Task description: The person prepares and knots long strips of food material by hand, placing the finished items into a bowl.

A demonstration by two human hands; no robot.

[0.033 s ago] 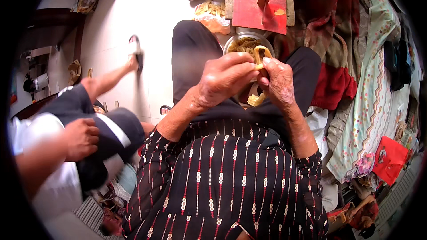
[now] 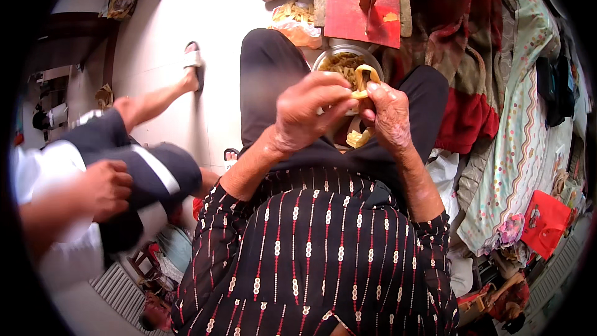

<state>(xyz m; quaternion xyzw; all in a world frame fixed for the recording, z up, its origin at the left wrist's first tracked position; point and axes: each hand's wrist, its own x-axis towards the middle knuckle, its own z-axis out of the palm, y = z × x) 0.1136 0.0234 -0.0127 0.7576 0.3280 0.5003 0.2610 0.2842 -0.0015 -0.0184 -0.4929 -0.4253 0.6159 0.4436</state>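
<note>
Between my hands, above a round metal bowl (image 2: 375,66), is a yellow strip (image 2: 367,73) bent into a loop; its exact kind I cannot make out. My right hand (image 2: 390,109) pinches the loop between thumb and fingers. The fingers of my left hand (image 2: 314,104) are closed at the loop's lower left end. The bowl stands between my knees, with many yellowish-brown pieces (image 2: 341,64) inside. Below my right hand lies a pale yellow, ridged piece (image 2: 357,139), near my lap.
A red board on a wooden bench (image 2: 354,12) stands beyond the bowl. Beside it is a plastic bag (image 2: 296,32) of pale yellow strips. Another person's leg and slipper (image 2: 194,65) are at the left. A red blanket (image 2: 463,118) and dotted bedding (image 2: 516,168) lie at right.
My left hand has shifted slightly left, its fingers at the loop's end. The person at left has shifted a little, with the arm lower and the slippered foot moved.
</note>
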